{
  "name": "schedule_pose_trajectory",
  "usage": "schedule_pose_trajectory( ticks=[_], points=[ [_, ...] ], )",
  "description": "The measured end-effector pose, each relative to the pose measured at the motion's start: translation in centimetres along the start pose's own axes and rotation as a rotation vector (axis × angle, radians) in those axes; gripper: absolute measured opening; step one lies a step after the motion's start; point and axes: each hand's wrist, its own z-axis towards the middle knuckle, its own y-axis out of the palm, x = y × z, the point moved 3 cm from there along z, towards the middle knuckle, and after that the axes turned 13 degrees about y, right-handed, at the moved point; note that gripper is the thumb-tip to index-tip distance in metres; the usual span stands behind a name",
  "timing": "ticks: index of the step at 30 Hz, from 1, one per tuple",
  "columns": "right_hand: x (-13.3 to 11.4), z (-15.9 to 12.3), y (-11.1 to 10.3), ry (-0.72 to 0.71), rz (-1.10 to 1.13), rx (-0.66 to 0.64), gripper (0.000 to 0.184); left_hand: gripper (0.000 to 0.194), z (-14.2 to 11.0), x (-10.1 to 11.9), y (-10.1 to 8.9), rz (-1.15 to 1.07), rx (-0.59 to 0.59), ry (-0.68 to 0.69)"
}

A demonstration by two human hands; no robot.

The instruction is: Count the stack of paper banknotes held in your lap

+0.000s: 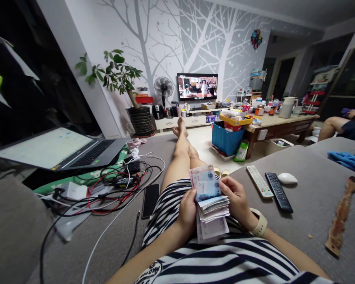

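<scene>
A stack of banknotes (207, 189) is held over my lap, on the striped cloth. Bluish notes lie uppermost, pinkish ones show behind them, and several pale notes are folded down at the lower end (213, 227). My left hand (187, 211) grips the stack's left edge, thumb on its face. At the right edge, my right hand (236, 197) pinches the notes between thumb and fingers; a pale watch (259, 223) sits on that wrist. Fingers behind the notes are hidden. A dark phone (150, 201) lies on the sofa beside my left leg.
An open laptop (85, 152) and tangled cables (127, 181) lie to the left. To the right are a white remote (258, 181), a black remote (278, 192) and a mouse (287, 178). A cluttered table (275, 127) stands beyond; another person's leg (331, 127) shows far right.
</scene>
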Motion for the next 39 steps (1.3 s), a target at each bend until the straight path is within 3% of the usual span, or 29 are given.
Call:
schedule_pose_trajectory(
  ticks=[9, 15, 22, 31, 39],
  points=[
    [-0.3, -0.2, -0.1, -0.025, -0.022, 0.023, 0.033, 0.033, 0.3, -0.7, -0.5, -0.017, -0.019, -0.008],
    [-0.2, -0.3, -0.1, -0.065, -0.001, -0.033, 0.039, 0.033, 0.3, -1.3, -0.4, -0.091, -0.042, -0.055],
    [0.4, 0.3, -0.3, 0.020, 0.017, 0.083, 0.035, 0.032, -0.4, -0.6, 0.2, -0.112, -0.082, -0.091],
    [0.9, 0.6, -0.4, 0.046, 0.001, 0.069, 0.041, 0.031, -0.5, -0.4, 0.5, -0.136, -0.127, -0.114],
    [0.2, 0.4, -0.3, 0.028, -0.001, 0.071, 0.041, 0.036, 0.3, -1.2, -0.4, -0.090, -0.015, -0.055]
  ],
)
